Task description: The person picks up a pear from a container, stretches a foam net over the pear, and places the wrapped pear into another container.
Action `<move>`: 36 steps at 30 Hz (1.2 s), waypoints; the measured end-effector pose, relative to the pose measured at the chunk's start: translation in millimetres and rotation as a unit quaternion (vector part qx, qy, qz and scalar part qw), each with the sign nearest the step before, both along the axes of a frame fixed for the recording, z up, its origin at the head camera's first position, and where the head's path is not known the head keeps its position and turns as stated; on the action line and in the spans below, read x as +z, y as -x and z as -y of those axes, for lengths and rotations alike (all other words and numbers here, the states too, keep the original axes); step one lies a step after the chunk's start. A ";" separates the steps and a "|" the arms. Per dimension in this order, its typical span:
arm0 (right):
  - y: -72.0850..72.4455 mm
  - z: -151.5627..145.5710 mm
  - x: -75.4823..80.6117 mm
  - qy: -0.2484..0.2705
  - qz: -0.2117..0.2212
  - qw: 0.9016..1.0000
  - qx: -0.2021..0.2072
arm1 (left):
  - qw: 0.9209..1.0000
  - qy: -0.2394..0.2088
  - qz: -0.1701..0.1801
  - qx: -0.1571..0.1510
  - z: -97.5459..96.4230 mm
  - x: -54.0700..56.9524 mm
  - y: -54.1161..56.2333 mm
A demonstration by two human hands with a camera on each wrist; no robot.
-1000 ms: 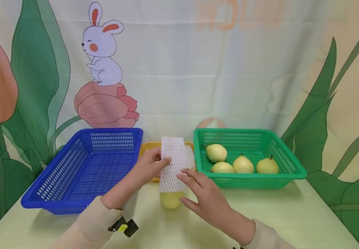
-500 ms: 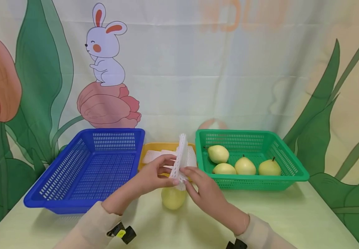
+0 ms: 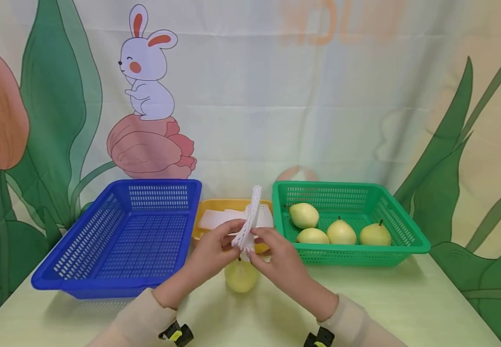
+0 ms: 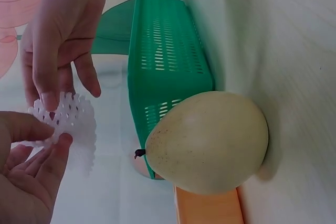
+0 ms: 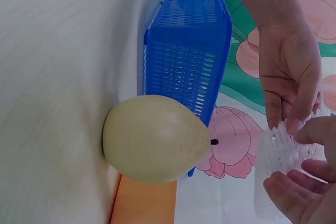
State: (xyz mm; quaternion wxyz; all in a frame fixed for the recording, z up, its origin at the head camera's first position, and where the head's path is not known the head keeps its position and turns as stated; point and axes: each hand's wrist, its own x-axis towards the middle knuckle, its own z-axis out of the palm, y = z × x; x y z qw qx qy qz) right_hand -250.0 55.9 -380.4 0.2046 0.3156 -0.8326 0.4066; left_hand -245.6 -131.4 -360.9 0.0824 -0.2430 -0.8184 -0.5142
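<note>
A white foam fruit net [image 3: 249, 226] is held up between both hands, over a pale yellow pear [image 3: 241, 277] that stands upright on the table with its stem up. My left hand [image 3: 215, 246] pinches the net's lower edge between thumb and fingers, seen closely in the left wrist view. My right hand [image 3: 282, 258] pinches the other side of the same edge. In the right wrist view the pear [image 5: 157, 139] sits apart from the net [image 5: 283, 150], whose open end shows between the fingertips.
A blue basket [image 3: 115, 284] stands at the left with nothing in it. At the right, a green basket [image 3: 363, 248] holds several pears [image 3: 341, 232]. Between them a yellow tray [image 3: 207, 205] carries more white foam nets [image 3: 213, 219]. A printed curtain [image 3: 241, 96] hangs behind.
The net has turned from flat-on to edge-on and been lifted off the front of the pear. Both hands have come together at its lower end, the right now pinching it.
</note>
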 end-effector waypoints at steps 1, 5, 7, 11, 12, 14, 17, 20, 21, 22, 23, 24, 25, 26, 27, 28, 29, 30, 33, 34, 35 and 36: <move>0.3 0.8 0.7 0.002 0.004 1.000 -0.007 | 1.000 -0.001 0.000 0.006 -0.6 -0.4 -0.1; 2.8 0.8 0.9 0.021 0.008 0.999 -0.027 | 1.000 0.002 0.004 0.025 0.4 -1.8 0.0; 4.7 -0.9 0.1 0.042 0.024 0.998 -0.028 | 0.999 0.008 0.001 0.032 3.9 -3.0 0.9; 9.2 -5.5 -2.1 0.095 0.085 0.992 -0.012 | 0.999 0.022 -0.007 0.044 14.1 -5.9 2.7; 10.4 -6.7 -2.8 0.107 0.100 0.989 -0.006 | 0.999 0.025 -0.010 0.046 16.6 -7.1 3.5; 13.0 -9.2 -5.1 0.120 0.113 0.986 0.002 | 0.998 0.033 -0.017 0.049 21.0 -9.1 4.1; 16.7 -13.6 -10.3 0.117 0.096 0.988 0.028 | 0.996 0.056 -0.045 0.044 26.2 -11.4 4.0; 20.9 -18.5 -17.7 0.090 0.041 0.992 0.075 | 0.988 0.112 -0.108 0.025 31.6 -12.3 3.5; 22.5 -20.1 -20.0 0.073 0.012 0.993 0.090 | 0.981 0.142 -0.131 0.023 33.0 -12.2 3.2; 24.5 -21.6 -22.4 0.055 -0.020 0.993 0.101 | 0.970 0.179 -0.162 0.021 34.5 -12.0 2.9; 26.7 -23.0 -24.2 0.034 -0.053 0.992 0.110 | 0.957 0.218 -0.191 0.023 35.8 -12.1 2.5; 28.8 -24.5 -25.7 0.012 -0.084 0.990 0.115 | 0.940 0.257 -0.221 0.029 36.9 -12.6 2.1; 31.2 -25.9 -26.8 -0.011 -0.113 0.987 0.116 | 0.922 0.296 -0.245 0.037 37.7 -13.4 1.8; 33.5 -27.2 -27.8 -0.033 -0.134 0.983 0.118 | 0.906 0.326 -0.265 0.043 38.2 -14.3 0.9; 35.8 -28.4 -28.7 -0.057 -0.146 0.980 0.119 | 0.893 0.350 -0.279 0.049 38.1 -15.6 0.0; 37.7 -29.4 -29.2 -0.081 -0.152 0.978 0.119 | 0.881 0.370 -0.289 0.055 38.0 -17.3 -1.0; 39.0 -30.2 -29.3 -0.106 -0.147 0.976 0.121 | 0.875 0.382 -0.292 0.060 37.4 -20.2 -1.6; 40.0 -30.9 -29.6 -0.133 -0.135 0.974 0.122 | 0.870 0.390 -0.295 0.062 36.6 -22.6 -2.6; 40.2 -32.9 -30.6 -0.202 -0.085 0.968 0.125 | 0.867 0.397 -0.293 0.061 33.5 -30.6 -4.6; 39.6 -33.8 -31.0 -0.220 -0.068 0.965 0.125 | 0.866 0.400 -0.294 0.060 32.9 -33.2 -5.0; 38.9 -34.9 -31.5 -0.234 -0.050 0.963 0.124 | 0.866 0.400 -0.296 0.056 32.3 -36.0 -4.5; 38.5 -36.1 -32.3 -0.246 -0.038 0.961 0.122 | 0.866 0.399 -0.298 0.053 31.9 -37.8 -4.6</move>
